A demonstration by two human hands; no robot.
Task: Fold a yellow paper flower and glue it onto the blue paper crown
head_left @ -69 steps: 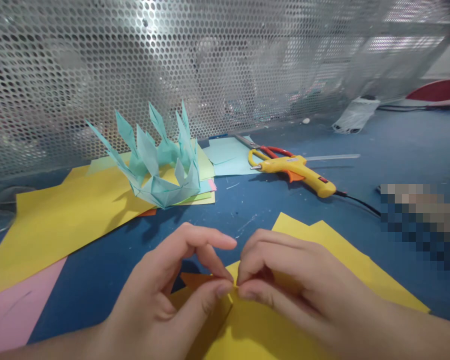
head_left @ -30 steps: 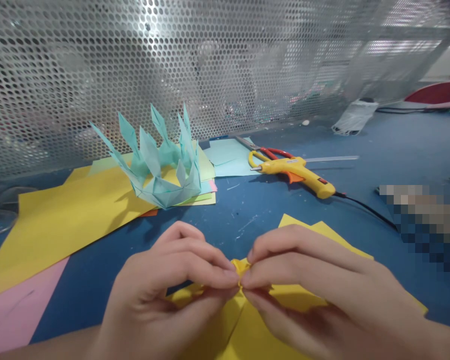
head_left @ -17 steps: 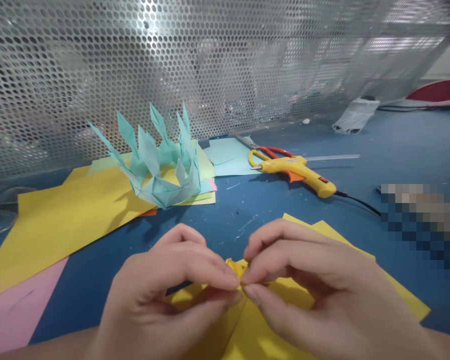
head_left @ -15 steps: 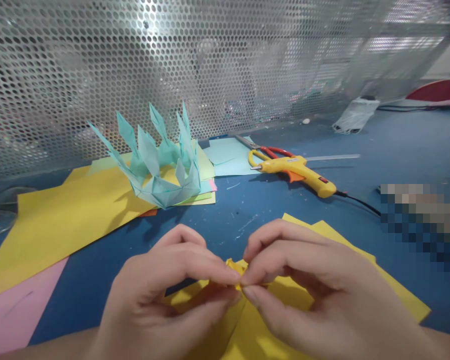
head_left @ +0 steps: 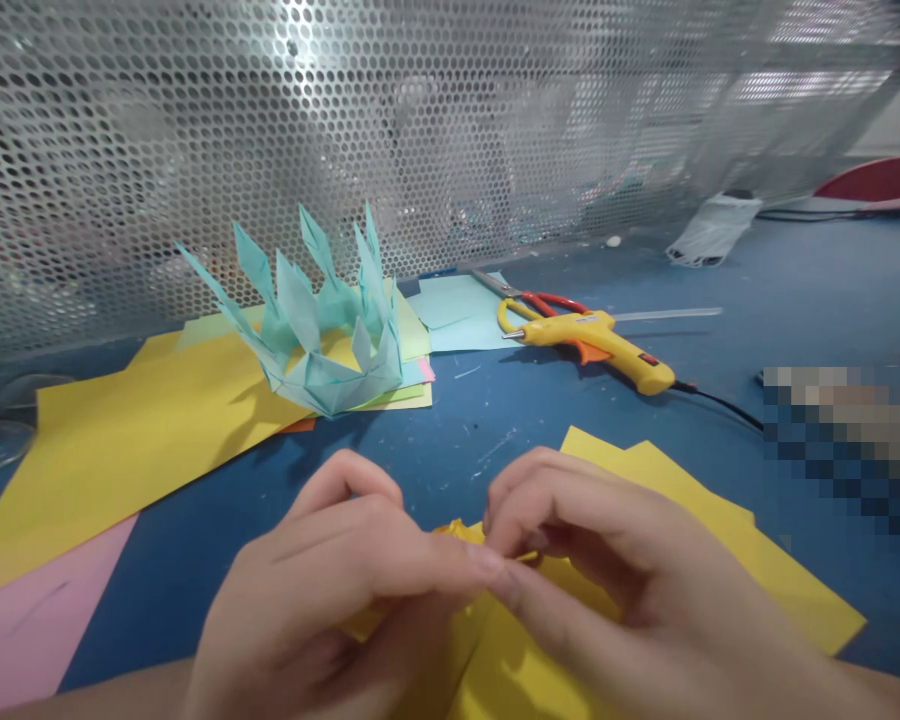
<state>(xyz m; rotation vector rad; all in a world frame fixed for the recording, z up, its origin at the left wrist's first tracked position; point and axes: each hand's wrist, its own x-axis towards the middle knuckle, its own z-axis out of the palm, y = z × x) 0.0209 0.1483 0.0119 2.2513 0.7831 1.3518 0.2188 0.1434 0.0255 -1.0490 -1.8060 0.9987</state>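
Observation:
Between my fingertips is a small crumpled piece of yellow folded paper [head_left: 456,530], mostly hidden by the fingers. My left hand [head_left: 337,590] is closed on it from the left, index finger reaching across to the right fingertips. My right hand [head_left: 615,570] pinches at the same piece from the right, its thumb touching the left index fingertip. Both hands are above loose yellow paper sheets [head_left: 750,570] on the blue table. Beyond them stands a pale turquoise folded paper crown [head_left: 322,375] with tall pointed tips.
A yellow hot glue gun [head_left: 592,340] lies right of centre, against scissors [head_left: 544,303] and a glue stick [head_left: 671,314]. A large yellow sheet [head_left: 135,430] and a pink sheet [head_left: 52,620] lie left. A perforated metal screen [head_left: 457,130] closes the back.
My left index finger has shifted right and now covers more of the small yellow paper. My right fingers have moved slightly, with the thumb now meeting the left fingertip.

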